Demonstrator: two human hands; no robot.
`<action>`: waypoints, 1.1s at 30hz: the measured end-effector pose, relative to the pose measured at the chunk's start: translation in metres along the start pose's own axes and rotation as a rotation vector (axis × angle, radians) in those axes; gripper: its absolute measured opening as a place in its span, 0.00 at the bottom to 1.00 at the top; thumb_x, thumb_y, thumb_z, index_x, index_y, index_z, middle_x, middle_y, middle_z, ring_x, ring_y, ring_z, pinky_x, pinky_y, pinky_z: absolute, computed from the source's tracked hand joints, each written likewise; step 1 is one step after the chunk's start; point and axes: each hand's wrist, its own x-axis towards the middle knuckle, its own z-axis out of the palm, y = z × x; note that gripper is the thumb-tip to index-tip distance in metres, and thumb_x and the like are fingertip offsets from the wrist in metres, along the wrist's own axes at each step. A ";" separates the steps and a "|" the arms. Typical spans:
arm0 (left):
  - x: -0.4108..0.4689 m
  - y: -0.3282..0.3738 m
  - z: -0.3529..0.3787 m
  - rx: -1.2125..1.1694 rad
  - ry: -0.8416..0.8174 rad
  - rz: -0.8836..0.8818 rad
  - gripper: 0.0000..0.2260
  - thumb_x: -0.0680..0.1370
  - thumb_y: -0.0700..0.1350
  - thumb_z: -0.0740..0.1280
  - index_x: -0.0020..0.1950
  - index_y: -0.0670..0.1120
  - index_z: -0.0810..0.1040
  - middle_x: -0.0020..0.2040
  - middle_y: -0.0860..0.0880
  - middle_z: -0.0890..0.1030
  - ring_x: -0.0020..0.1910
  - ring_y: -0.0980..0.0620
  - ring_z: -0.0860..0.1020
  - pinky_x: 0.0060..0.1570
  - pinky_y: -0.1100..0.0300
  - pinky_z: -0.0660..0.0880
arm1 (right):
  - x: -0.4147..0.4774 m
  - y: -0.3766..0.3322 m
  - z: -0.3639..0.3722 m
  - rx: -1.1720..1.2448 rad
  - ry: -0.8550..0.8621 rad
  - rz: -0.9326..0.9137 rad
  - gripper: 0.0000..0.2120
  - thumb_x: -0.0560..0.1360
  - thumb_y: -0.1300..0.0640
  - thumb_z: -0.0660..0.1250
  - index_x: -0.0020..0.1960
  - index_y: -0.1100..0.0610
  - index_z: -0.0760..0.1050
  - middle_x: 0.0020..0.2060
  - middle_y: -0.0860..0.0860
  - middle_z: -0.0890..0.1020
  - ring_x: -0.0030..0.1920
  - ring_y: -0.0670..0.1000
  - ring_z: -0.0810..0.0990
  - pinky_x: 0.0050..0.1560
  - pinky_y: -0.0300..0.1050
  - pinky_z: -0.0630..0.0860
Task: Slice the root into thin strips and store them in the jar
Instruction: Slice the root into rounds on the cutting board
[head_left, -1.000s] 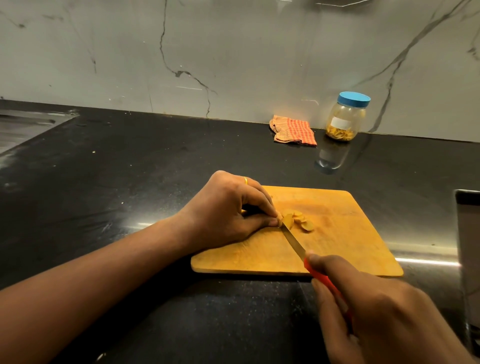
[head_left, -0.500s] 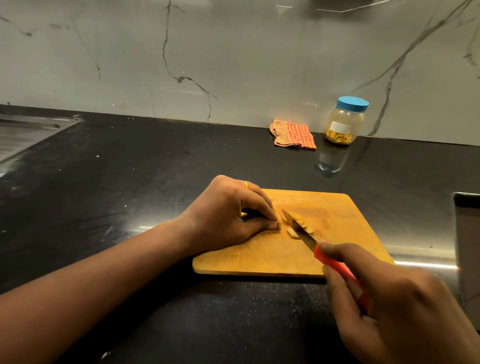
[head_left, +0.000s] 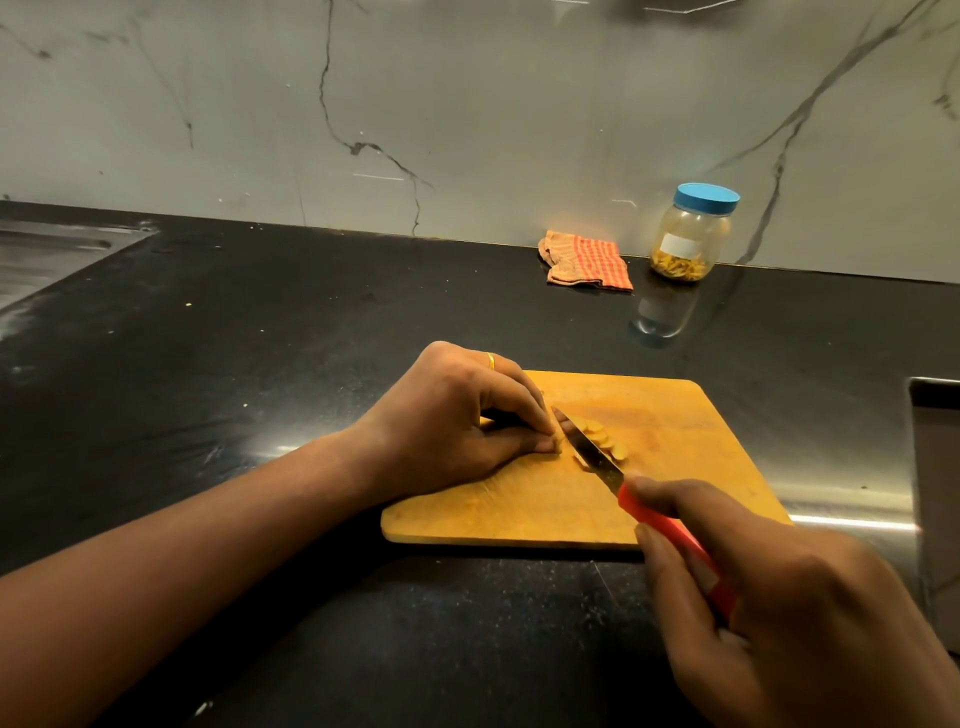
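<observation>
A wooden cutting board (head_left: 685, 431) lies on the black counter. My left hand (head_left: 457, 426) rests on its left part, fingertips pinched on a small yellow root piece that is almost wholly hidden. My right hand (head_left: 789, 603) grips the red handle of a knife (head_left: 592, 452); the blade lies just right of my left fingertips. Several thin yellow slices (head_left: 605, 441) lie fanned beside the blade. A clear jar (head_left: 693, 234) with a blue lid stands closed at the back wall, yellow strips in its bottom.
A folded orange checked cloth (head_left: 587, 260) lies left of the jar. A steel sink drainboard (head_left: 47, 254) is at the far left. A grey metal object (head_left: 935, 493) stands at the right edge. The marble wall bounds the counter behind.
The knife has shifted a little forward and right across the slices, and the slices now lie fanned out beside the blade. My left hand has stayed in place.
</observation>
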 end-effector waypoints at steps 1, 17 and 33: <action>0.000 0.000 0.000 -0.002 -0.001 -0.001 0.04 0.73 0.40 0.75 0.47 0.43 0.87 0.47 0.50 0.85 0.46 0.57 0.84 0.46 0.61 0.82 | 0.000 0.000 0.000 -0.001 -0.002 -0.001 0.13 0.68 0.54 0.68 0.51 0.53 0.83 0.23 0.43 0.75 0.23 0.37 0.61 0.23 0.33 0.70; 0.000 0.000 0.001 -0.007 -0.003 -0.015 0.03 0.74 0.40 0.76 0.47 0.43 0.87 0.47 0.50 0.85 0.46 0.56 0.84 0.46 0.61 0.82 | 0.001 -0.003 0.001 -0.064 0.006 0.004 0.15 0.63 0.56 0.69 0.50 0.54 0.84 0.22 0.45 0.75 0.23 0.39 0.60 0.24 0.34 0.67; 0.002 0.004 -0.002 0.118 -0.029 0.035 0.04 0.74 0.40 0.75 0.48 0.45 0.87 0.47 0.51 0.85 0.44 0.57 0.84 0.45 0.62 0.81 | 0.016 -0.006 0.022 -0.029 -0.119 0.053 0.20 0.63 0.62 0.78 0.54 0.58 0.81 0.23 0.44 0.75 0.20 0.41 0.67 0.24 0.26 0.57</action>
